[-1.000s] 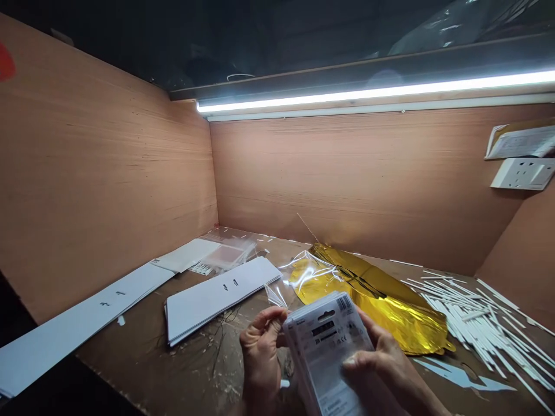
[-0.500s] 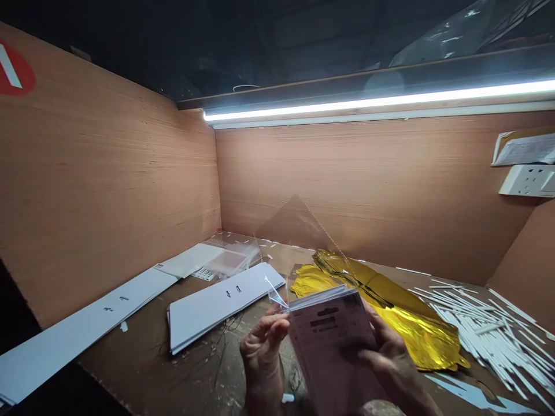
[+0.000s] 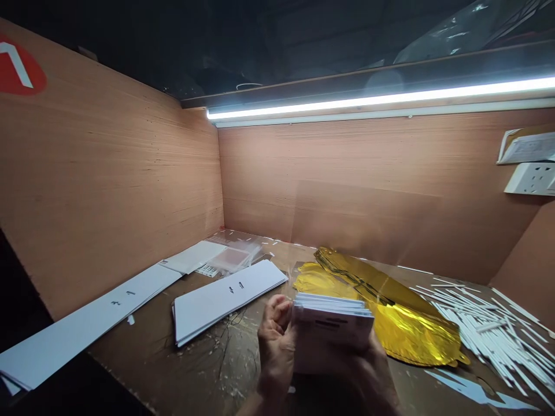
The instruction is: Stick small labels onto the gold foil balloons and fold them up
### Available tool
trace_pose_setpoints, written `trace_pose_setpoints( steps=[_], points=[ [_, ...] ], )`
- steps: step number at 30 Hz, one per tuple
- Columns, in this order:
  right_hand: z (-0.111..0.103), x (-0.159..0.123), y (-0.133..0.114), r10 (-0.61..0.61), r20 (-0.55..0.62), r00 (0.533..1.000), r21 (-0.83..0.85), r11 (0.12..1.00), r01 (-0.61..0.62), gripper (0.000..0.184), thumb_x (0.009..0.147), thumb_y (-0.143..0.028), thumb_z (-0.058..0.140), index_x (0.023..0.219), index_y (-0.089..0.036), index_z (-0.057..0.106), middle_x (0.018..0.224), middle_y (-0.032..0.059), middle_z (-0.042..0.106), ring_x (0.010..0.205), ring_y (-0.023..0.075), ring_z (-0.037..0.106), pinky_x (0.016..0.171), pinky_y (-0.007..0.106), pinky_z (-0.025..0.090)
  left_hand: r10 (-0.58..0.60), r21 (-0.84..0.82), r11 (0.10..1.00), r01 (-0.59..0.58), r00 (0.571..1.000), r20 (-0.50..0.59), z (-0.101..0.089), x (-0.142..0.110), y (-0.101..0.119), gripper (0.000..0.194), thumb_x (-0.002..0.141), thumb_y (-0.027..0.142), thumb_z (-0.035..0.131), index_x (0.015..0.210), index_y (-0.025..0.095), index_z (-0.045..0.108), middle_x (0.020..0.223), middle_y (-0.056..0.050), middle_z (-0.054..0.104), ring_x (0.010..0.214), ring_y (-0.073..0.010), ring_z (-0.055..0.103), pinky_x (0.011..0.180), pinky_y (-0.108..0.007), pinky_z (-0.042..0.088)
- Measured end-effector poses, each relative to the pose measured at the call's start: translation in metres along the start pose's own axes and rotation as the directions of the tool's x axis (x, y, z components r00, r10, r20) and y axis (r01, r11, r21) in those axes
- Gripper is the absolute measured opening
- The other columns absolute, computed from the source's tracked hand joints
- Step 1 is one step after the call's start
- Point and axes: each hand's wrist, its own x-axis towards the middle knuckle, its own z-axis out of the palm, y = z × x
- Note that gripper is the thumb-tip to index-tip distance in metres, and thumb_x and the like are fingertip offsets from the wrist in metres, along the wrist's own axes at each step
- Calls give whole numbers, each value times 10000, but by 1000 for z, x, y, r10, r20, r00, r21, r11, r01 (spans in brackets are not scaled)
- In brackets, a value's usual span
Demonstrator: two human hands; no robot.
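Note:
A stack of cards [image 3: 332, 344] with hanger slots is held between my two hands, its top edges tipped toward me. My left hand [image 3: 277, 329] grips the stack's left edge with the fingers curled. On the right edge, my right hand [image 3: 375, 370] is closed around the stack, partly in shadow and blurred. A clear plastic film or bag [image 3: 347, 216] rises faintly above the cards, in front of the back wall; how it joins the stack is hard to see. Behind the stack lie folded gold foil pieces [image 3: 416, 332].
Long white card strips [image 3: 93, 318] run along the left, beside a shorter white card pile [image 3: 225, 300]. Clear plastic bags [image 3: 238, 254] lie in the back left corner. White sticks [image 3: 485, 329] are scattered at right. Wooden walls and a socket [image 3: 531, 178] enclose the table.
The card stack has tipped so its top edges show more. My left hand has moved right and up against its side. The clear film has gone from a pointed corner to a broad sheet.

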Motion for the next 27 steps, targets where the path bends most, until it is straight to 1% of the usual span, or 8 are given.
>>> trace_pose_setpoints(
  steps=[4,8,10,14,17,22,25,27],
  points=[
    [-2,1,-7,21,53,998,21,1000,-22,416,487,-232,661,883,-218,535,852,29,622,851,288,527,717,362,451,-3,114,993,-20,980,201,-10,-2,-4,394,618,282,660,967,161,524,974,-83,596,905,-207,556,781,-285,440],
    [-4,-3,-12,80,75,994,-70,995,-75,427,490,-191,622,908,-220,540,890,23,619,893,280,517,749,340,440,-93,346,938,-33,936,341,-14,9,21,640,530,320,704,1105,147,482,980,-94,593,915,-228,536,784,-289,427],
    [-3,-5,-15,82,76,994,-63,995,-77,422,500,-172,598,917,-213,547,901,27,618,894,276,519,749,337,441,-120,387,921,-48,910,396,-8,16,34,582,505,367,701,1011,128,541,911,-86,605,859,-222,542,725,-267,437],
    [3,-7,-19,6,22,1000,13,1000,-6,389,491,-162,595,878,-193,581,887,32,627,873,266,532,741,323,443,-95,357,932,-53,918,386,3,21,34,403,498,356,697,805,131,563,675,-5,577,632,-140,523,565,-206,418],
    [6,-5,-17,3,-7,1000,45,999,-3,364,483,-152,587,846,-181,591,828,30,635,813,248,548,691,299,453,-28,360,926,-111,932,360,-5,17,9,304,549,311,666,776,139,563,687,-4,592,647,-139,525,586,-210,430],
    [4,-2,-10,51,4,999,51,997,-51,338,460,-122,562,792,-168,603,743,20,621,752,232,549,622,272,457,68,486,841,-236,938,339,-26,11,-33,186,676,272,551,808,148,589,734,-19,632,683,-158,551,619,-234,449],
    [1,-2,-8,76,10,997,67,995,-77,354,453,-105,565,799,-167,607,726,13,615,722,216,543,603,262,453,22,475,857,-201,934,356,-28,11,-26,205,682,273,560,837,144,598,768,-31,636,718,-174,561,647,-248,451],
    [1,-3,-9,93,29,995,84,992,-95,329,448,-94,569,766,-165,613,709,11,616,697,208,539,597,260,450,-43,394,906,-152,895,444,-24,15,-8,291,660,307,597,899,141,596,827,-47,628,804,-198,553,699,-262,443]
  ],
)
